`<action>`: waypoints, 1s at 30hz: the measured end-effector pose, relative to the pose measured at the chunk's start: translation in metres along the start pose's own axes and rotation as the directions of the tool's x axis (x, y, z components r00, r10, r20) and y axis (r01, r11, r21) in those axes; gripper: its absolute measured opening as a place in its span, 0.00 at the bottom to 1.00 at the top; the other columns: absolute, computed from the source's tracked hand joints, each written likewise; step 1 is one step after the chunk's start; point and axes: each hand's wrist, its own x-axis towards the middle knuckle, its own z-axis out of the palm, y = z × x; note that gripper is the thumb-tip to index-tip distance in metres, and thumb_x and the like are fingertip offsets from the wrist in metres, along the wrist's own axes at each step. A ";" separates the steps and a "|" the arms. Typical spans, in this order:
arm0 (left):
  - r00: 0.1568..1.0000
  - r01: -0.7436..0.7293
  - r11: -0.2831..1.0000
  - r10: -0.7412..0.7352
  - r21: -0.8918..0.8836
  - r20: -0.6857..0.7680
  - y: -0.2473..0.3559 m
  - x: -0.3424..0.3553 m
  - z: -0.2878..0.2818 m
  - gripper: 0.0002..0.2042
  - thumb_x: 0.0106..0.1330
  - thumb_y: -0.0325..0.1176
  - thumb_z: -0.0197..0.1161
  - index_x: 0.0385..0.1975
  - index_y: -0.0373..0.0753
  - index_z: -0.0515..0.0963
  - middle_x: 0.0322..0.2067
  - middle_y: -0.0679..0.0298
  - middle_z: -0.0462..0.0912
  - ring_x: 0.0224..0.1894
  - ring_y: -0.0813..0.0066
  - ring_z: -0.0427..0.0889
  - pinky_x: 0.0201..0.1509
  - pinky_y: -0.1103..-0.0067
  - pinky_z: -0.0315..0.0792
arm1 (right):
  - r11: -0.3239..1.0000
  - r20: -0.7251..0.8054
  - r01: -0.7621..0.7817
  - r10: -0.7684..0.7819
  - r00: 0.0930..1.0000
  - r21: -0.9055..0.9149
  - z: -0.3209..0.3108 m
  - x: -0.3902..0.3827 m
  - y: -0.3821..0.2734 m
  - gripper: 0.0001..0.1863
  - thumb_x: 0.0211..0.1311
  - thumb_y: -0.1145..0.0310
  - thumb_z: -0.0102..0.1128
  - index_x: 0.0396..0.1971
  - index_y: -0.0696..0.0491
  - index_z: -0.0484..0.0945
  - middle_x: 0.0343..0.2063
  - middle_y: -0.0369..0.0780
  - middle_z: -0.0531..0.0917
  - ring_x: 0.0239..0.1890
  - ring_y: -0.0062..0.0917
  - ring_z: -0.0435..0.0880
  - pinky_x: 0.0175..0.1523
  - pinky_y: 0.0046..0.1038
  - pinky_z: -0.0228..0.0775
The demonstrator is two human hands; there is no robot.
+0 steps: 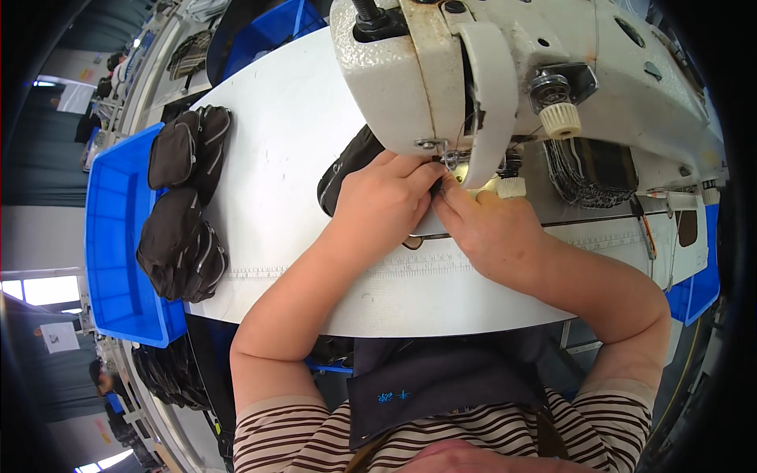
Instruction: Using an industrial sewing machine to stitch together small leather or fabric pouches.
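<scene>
A white sewing machine (418, 87) stands over the table, its needle area lit beside my fingertips. My left hand (386, 197) is closed on a dark brown zippered pouch (335, 183), which shows to the left of it and behind it. Fingers pressed together, my right hand (493, 232) meets the left fingertips just under the needle. A bit of dark material shows between the two hands. What exactly the right fingers pinch is hidden by the fingers themselves.
Several similar dark pouches (177, 154) lie at the table's left edge, against a blue bin (118, 236). Under the machine arm sits a stack of dark fabric pieces (595, 177). A slim orange-and-black tool (646, 232) lies at right. A ruler strip (426, 262) crosses the white table (276, 150).
</scene>
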 end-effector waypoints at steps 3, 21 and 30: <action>0.999 0.032 0.999 -0.033 0.032 0.029 0.004 0.000 0.001 0.13 0.58 0.27 0.69 0.44 0.42 0.86 0.45 0.67 0.86 0.49 0.65 0.85 0.45 0.74 0.83 | 1.000 0.019 0.013 -0.013 1.000 0.005 -0.002 -0.001 0.002 0.19 0.57 0.69 0.63 0.49 0.59 0.82 0.54 0.50 0.82 0.27 0.25 0.86 0.30 0.29 0.77; 0.997 0.074 0.993 -0.073 -0.089 0.011 0.008 0.002 -0.005 0.14 0.60 0.26 0.68 0.46 0.39 0.88 0.45 0.63 0.86 0.49 0.64 0.85 0.48 0.72 0.83 | 0.999 -0.015 -0.027 0.027 1.000 0.025 0.005 -0.004 0.012 0.22 0.55 0.71 0.65 0.51 0.57 0.82 0.47 0.40 0.82 0.37 0.26 0.87 0.34 0.27 0.79; 0.980 0.142 0.965 -0.107 -0.220 0.167 0.006 -0.006 -0.020 0.22 0.57 0.35 0.74 0.52 0.38 0.81 0.54 0.58 0.82 0.56 0.56 0.82 0.57 0.66 0.80 | 0.999 -0.098 -0.031 0.033 0.995 0.023 0.004 -0.003 0.014 0.23 0.50 0.74 0.66 0.50 0.57 0.82 0.42 0.37 0.80 0.36 0.28 0.85 0.33 0.28 0.77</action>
